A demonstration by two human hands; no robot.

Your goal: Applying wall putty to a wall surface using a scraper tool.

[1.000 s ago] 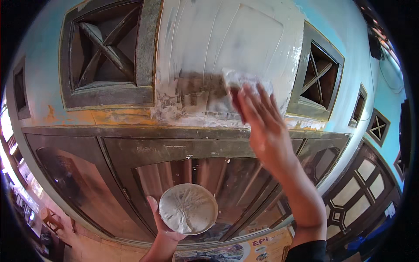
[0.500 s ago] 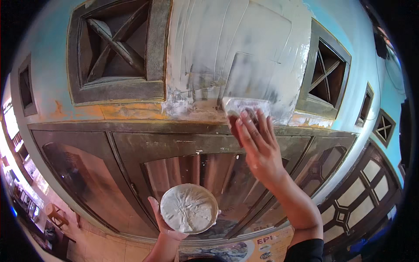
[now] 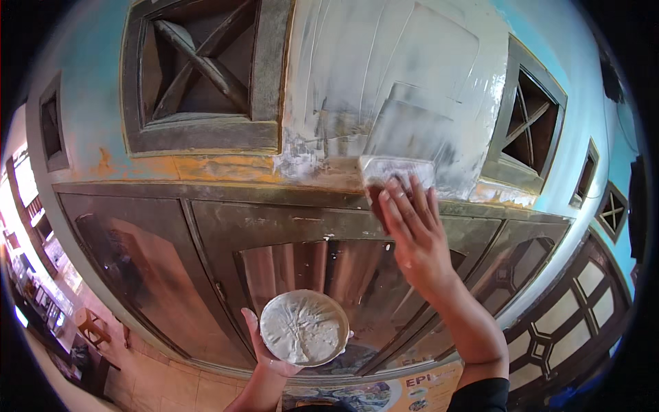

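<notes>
Our right hand's (image 3: 415,237) grip holds a flat scraper (image 3: 398,167) against the pale wall patch's (image 3: 384,41) lower edge, long side crosswise, facing up; our left hand (image 3: 268,351) grips a bowl (image 3: 324,362) of paste (image 3: 302,326). Turquoise wall (image 3: 93,123), tiled floor (image 3: 165,391) surround.

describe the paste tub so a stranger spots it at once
Start at the wide brown wooden frame below the whitened wall. Before its middle pane, the left hand holds the tub. Unlike the dark pane behind, it's round, full of whitish paste.
</notes>
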